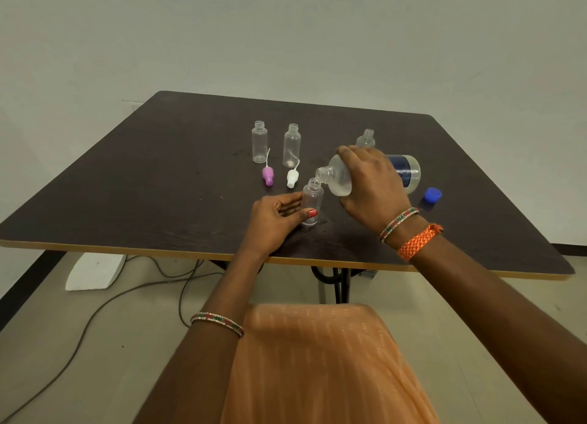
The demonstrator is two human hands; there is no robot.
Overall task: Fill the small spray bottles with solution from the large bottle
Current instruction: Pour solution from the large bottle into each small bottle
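Observation:
My right hand (370, 185) grips the large clear bottle (340, 177), which has a blue label and is tipped on its side with its open neck pointing left. Its mouth sits just over the open top of a small clear spray bottle (313, 198) that stands upright on the dark table (158, 185). My left hand (276, 222) holds that small bottle by its lower half. Two more small bottles (259, 141) (291, 146) stand uncapped farther back. A third (366, 139) shows behind my right hand, partly hidden.
A pink spray cap (267, 175) and a white spray cap (292, 177) lie with their tubes in front of the two back bottles. The blue cap (432, 195) of the large bottle lies to the right. Cables and a white object (95, 273) are on the floor.

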